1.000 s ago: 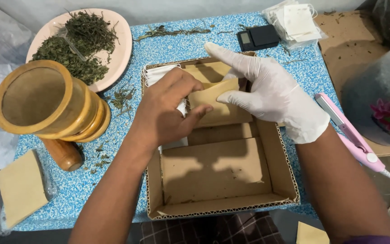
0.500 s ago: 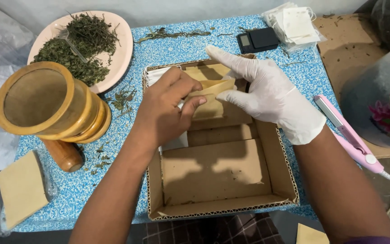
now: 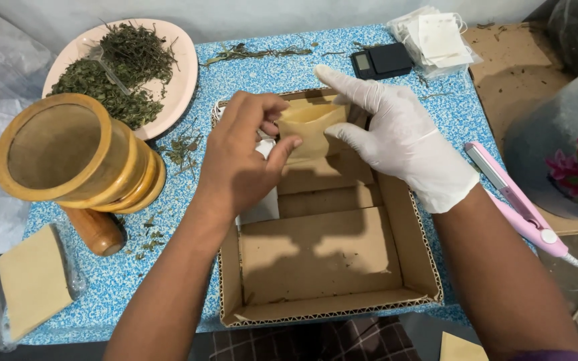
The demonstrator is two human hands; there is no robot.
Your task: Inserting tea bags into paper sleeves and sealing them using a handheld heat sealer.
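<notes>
place: a small home workspace for hand-packing dried herbs, as far as can be told.
surface (image 3: 342,67): a low top, covered in blue speckled pattern, strewn with herb crumbs.
herbs: a pink plate (image 3: 178,80) is heaped with dried green leaves (image 3: 112,80).
tools: a wooden sieve (image 3: 68,157), a pocket scale (image 3: 381,61) and a pink heat sealer (image 3: 513,200) are laid out.
packaging: a cardboard tray (image 3: 332,267), paper pouches (image 3: 31,281) and white sachets (image 3: 436,37) are kept at hand.

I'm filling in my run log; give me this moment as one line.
left hand: bare, pinching brown paper pouch | right hand: white-gloved, holding pouch | location: above cardboard box
</notes>
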